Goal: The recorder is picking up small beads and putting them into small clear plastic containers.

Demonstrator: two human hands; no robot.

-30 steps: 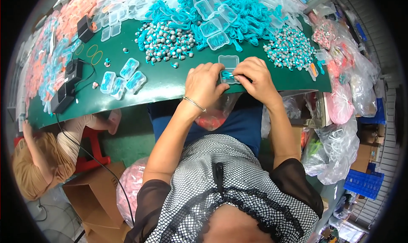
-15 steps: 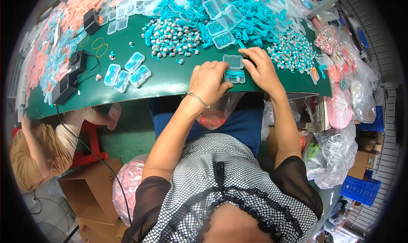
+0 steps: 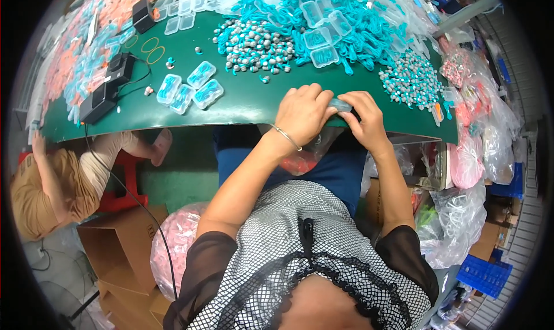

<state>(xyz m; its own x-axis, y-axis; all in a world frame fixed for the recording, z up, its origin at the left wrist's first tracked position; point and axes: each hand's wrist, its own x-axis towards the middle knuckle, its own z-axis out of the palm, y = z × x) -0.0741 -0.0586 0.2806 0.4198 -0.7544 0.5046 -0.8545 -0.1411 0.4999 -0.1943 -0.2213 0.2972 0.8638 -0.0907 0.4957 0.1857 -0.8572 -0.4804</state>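
Note:
A small clear plastic box point(image 3: 340, 105) is between my two hands at the front edge of the green table, its lid apparently down. My left hand point(image 3: 304, 113), with a bracelet on the wrist, grips its left side with bent fingers. From the right, my right hand point(image 3: 365, 119) holds it between thumb and fingers. Fingers cover most of the box, so its contents are hidden. To the left lie several closed clear boxes point(image 3: 208, 93) with teal cords inside. Beyond my hands, open clear boxes point(image 3: 324, 56) rest against a heap of teal cords point(image 3: 369, 38).
Grey-and-teal beads are piled at centre point(image 3: 254, 47) and right point(image 3: 411, 79). Black devices point(image 3: 97, 106) with a cable, yellow rubber bands point(image 3: 154, 54) and coral and teal packets point(image 3: 75, 58) lie on the left. Another person point(image 3: 55, 183) sits at lower left, near cardboard boxes point(image 3: 121, 243).
The box's raised lid has come down over the teal cords. Both hands have closed in around it, and the whole view has shifted slightly.

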